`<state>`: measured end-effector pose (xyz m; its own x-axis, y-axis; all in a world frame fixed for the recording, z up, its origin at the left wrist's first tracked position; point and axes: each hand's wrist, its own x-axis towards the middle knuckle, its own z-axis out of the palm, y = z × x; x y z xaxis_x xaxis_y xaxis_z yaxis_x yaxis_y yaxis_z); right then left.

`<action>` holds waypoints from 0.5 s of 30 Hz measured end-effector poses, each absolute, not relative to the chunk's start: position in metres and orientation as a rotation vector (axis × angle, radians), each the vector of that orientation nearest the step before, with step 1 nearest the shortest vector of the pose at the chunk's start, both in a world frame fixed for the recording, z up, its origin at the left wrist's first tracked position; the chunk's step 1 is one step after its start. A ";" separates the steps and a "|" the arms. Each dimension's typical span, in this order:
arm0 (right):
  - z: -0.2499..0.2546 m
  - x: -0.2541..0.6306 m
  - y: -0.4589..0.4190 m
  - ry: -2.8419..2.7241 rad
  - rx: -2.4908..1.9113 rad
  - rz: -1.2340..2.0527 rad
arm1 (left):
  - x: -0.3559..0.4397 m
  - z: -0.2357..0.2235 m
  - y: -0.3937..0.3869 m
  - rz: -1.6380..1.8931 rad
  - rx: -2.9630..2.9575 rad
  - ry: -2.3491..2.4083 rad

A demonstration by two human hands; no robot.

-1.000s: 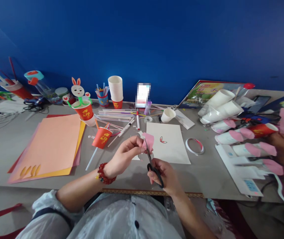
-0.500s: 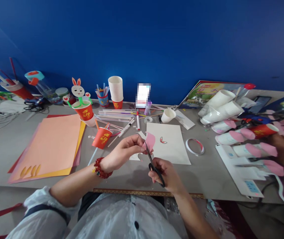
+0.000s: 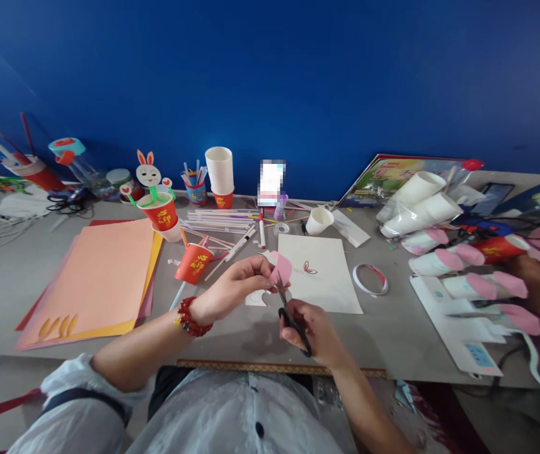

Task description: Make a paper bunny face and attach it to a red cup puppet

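Note:
Between thumb and fingers, my left hand (image 3: 241,284) pinches a small piece of pink paper (image 3: 281,267) above the table. My right hand (image 3: 314,331) has its fingers through the handles of black-handled scissors (image 3: 293,328), whose blades meet the lower edge of the pink paper, slightly parted. Under and beside the hands lies a white sheet (image 3: 331,277) with a small red-and-black leaf-like drawing. White paper scraps (image 3: 256,297) lie below my left fingertips, partly hidden by them.
Left of my arm are stacked coloured sheets (image 3: 104,271) and a tipped red paper cup (image 3: 194,263). A rabbit-decorated cup (image 3: 160,214) stands behind. To the right are a tape roll (image 3: 370,279), a power strip (image 3: 459,334) and another person's blurred hand (image 3: 539,277).
The pink paper has turned between my left fingers, and its outline looks rounder. The scissors stay at its lower edge, their blades now slightly apart. My left forearm has shifted a little left.

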<state>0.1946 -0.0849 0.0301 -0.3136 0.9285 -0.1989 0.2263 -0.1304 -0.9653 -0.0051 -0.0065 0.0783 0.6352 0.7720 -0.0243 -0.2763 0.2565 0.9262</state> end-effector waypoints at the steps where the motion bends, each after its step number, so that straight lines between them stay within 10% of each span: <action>1: 0.033 0.194 -0.085 -1.554 -1.273 1.529 | -0.005 0.077 -0.007 0.775 1.092 0.552; 15: 0.053 0.228 -0.090 -1.317 -1.052 1.517 | -0.010 0.071 -0.007 0.795 1.175 0.578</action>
